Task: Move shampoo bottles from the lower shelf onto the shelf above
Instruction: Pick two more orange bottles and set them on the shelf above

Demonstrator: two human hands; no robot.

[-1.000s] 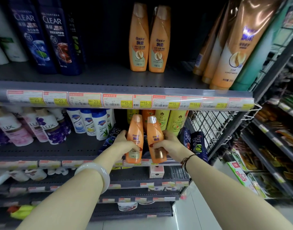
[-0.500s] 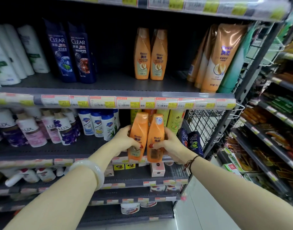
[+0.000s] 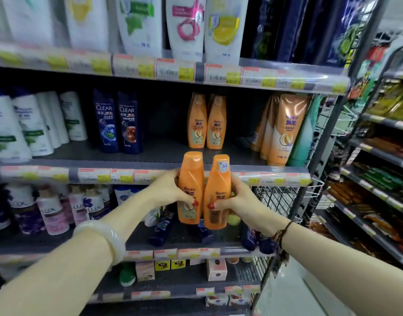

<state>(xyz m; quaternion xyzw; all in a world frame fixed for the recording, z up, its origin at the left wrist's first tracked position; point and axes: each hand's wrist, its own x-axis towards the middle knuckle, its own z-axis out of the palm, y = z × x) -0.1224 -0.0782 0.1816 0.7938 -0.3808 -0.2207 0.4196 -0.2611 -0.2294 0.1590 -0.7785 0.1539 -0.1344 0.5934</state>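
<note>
Just below the front edge of the shelf above point(image 3: 150, 159), two orange shampoo bottles point(image 3: 191, 188) are hanging in the air side by side, upright, their caps level with that shelf's price strip and their bases clear of the lower shelf point(image 3: 59, 241). The left hand point(image 3: 170, 190) is clamping the left bottle from its outer side, and the right hand point(image 3: 238, 199) is clamping the right bottle point(image 3: 217, 192) the same way, thumbs pressing on the labels.

Judging from how things lie, this pair is sitting about midway through its trip: lifted off the lower shelf, not yet set down above. Further back on the shelf above, two matching orange bottles point(image 3: 206, 122) are already standing together, with bare shelf in front of them where the held pair could go. Beside them, dark blue bottles point(image 3: 117, 123) are standing to the left and tall gold tubes point(image 3: 285, 128) toward the right end.

Down on the lower shelf, behind the hands, dark bottles are lying and standing; whether more orange ones are waiting there I cannot tell.
</note>
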